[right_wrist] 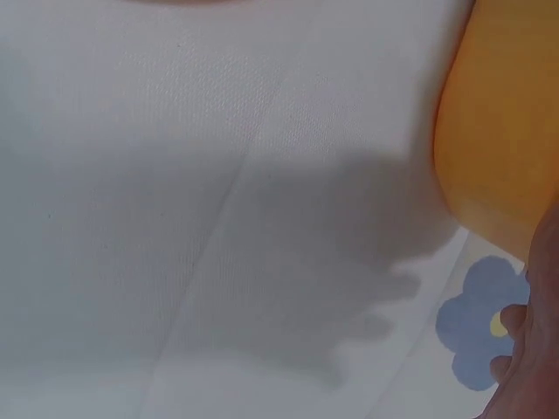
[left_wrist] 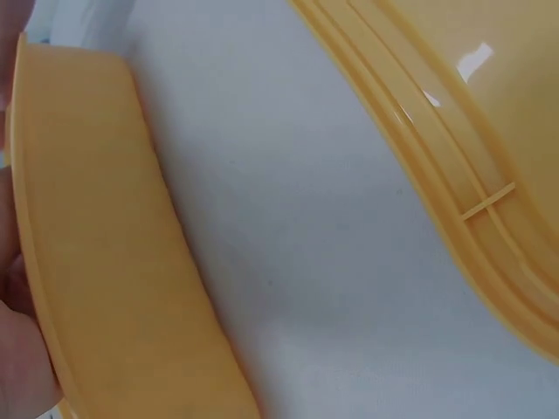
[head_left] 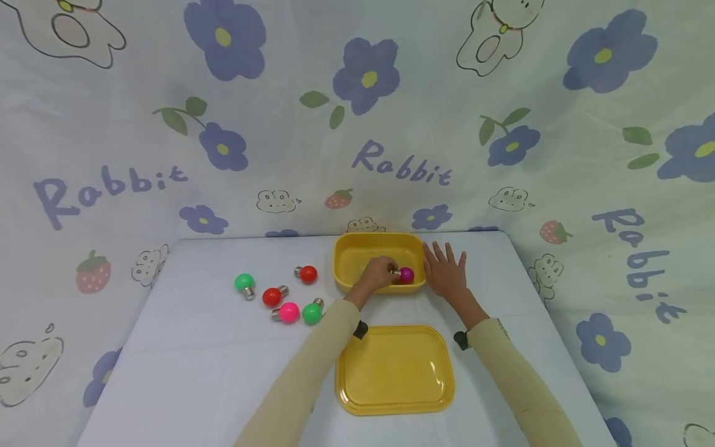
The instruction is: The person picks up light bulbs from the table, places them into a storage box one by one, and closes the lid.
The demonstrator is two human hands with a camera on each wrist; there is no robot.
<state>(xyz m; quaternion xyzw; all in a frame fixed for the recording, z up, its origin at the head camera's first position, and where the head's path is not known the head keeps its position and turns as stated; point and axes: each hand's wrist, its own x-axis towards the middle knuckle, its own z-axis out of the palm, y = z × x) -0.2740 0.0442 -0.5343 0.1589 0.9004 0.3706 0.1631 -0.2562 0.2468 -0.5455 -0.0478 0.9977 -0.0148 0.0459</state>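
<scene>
My left hand [head_left: 374,274] reaches into a yellow bin [head_left: 349,237] and pinches the silver base of a purple toy light bulb [head_left: 407,275]. The bulb lies sideways near the bin's front right corner, low inside it. Spread, straight fingers of my right hand [head_left: 445,273] rest against the bin's right side. In the left wrist view, the bin's outer wall [left_wrist: 113,236] hides most of the left hand [left_wrist: 22,358]. At the right wrist view's edge, part of the right hand [right_wrist: 533,340] appears beside the bin [right_wrist: 498,131].
Left of the bin lie several loose bulbs: a green bulb [head_left: 244,282], a red bulb [head_left: 272,297], another red bulb [head_left: 308,274], a pink bulb [head_left: 289,312] and a second green bulb [head_left: 312,314]. A flat yellow tray [head_left: 395,408] sits in front of the bin. Patterned cloth [head_left: 279,155] hangs behind the table.
</scene>
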